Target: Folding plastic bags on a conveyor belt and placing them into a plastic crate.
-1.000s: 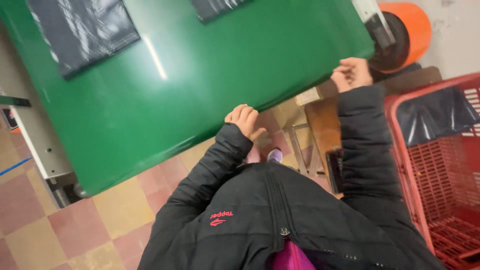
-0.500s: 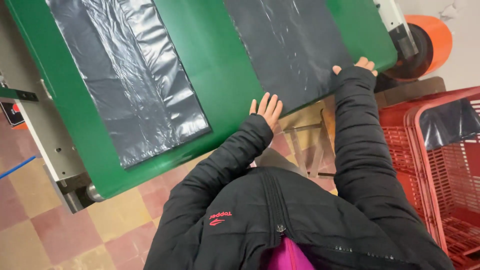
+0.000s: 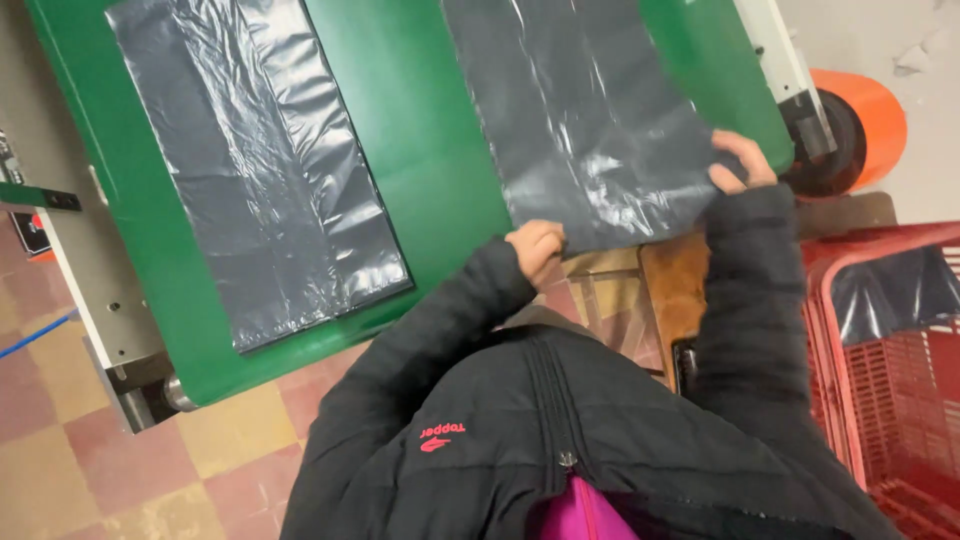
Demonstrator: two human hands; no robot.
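Head view: glossy, wrinkled black bag [image 3: 590,120]

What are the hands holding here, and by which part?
Both hands grip the right-hand grey plastic sheet by its near edge: left hand at one corner, right hand at the other.

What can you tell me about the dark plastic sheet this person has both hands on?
The sheet is thin, glossy dark grey plastic film, wrinkled and catching light, likely a flat bag. It lies flat on the green belt, its near edge reaching the belt's edge. The left hand pinches its near left corner and the right hand grips its near right corner. A second, similar sheet lies apart to the left, untouched.
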